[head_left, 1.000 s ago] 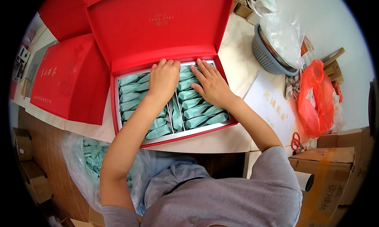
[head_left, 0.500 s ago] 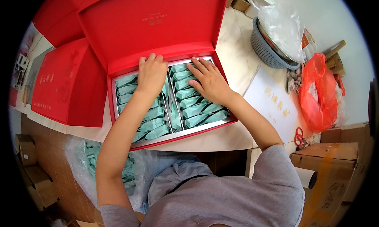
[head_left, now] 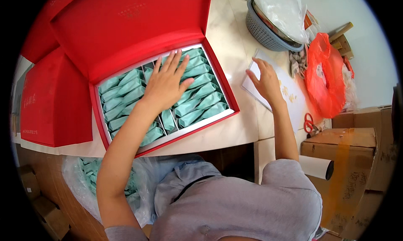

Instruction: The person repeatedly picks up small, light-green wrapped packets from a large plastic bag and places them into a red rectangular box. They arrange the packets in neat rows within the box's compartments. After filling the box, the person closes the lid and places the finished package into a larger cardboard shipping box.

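A red lidded box (head_left: 232, 92) lies open on the table before me, its lid (head_left: 130, 39) raised at the back. Rows of pale green packets (head_left: 124, 94) fill its compartments, split by thin dividers. My left hand (head_left: 163, 83) rests on the packets near the middle, palm down with fingers spread. Off to the right, my right hand (head_left: 266, 79) hovers at the left edge of a stack of white sheets (head_left: 289, 90) with gold print. Its thumb and fingers are apart, and I see nothing held between them.
Closed red boxes (head_left: 54, 102) stand left. At the back right is a grey basket (head_left: 262, 29) with clear plastic; near it are a red plastic bag (head_left: 323, 81) and red-handled scissors (head_left: 309, 123). Below the table edge sits a clear bag of green packets (head_left: 90, 178). Cartons (head_left: 342, 144) stand right.
My right hand has left the packets and moved right to the white sheets. My left hand has gone from curled fingers to lying flat and spread on the packets. The view has shifted.
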The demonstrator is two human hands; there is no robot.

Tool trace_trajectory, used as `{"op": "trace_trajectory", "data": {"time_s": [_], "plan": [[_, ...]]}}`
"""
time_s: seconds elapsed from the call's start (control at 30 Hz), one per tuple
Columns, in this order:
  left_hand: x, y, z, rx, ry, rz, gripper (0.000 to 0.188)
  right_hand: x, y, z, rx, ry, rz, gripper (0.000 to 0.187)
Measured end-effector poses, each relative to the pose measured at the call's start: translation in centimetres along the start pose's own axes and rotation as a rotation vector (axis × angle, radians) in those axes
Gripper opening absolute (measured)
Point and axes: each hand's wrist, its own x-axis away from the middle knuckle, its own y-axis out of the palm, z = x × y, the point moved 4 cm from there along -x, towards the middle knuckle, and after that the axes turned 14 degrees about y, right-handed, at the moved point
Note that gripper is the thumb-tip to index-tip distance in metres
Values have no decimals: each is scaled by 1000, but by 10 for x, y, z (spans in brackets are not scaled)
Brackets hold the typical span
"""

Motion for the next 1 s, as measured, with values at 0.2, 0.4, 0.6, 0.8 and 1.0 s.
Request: {"op": "trace_trajectory", "data": {"time_s": [0.2, 0.4, 0.6, 0.8, 1.0], "plan": [[2, -13, -6, 94, -16, 53, 61, 55, 13, 41, 79, 211, -308, 67], [30, -57, -20, 107, -67, 173, 49, 62, 15, 40, 94, 121, -127, 41], [82, -70, -40, 141, -167, 195, 44, 60, 11, 49, -82, 47, -103, 25], [124, -82, -37, 223, -267, 273, 41, 53, 4, 59, -85, 307, 11, 14], [175, -88, -37, 425, -422, 520, 35, 36, -50, -26, -316, 178, 454, 4]]}}
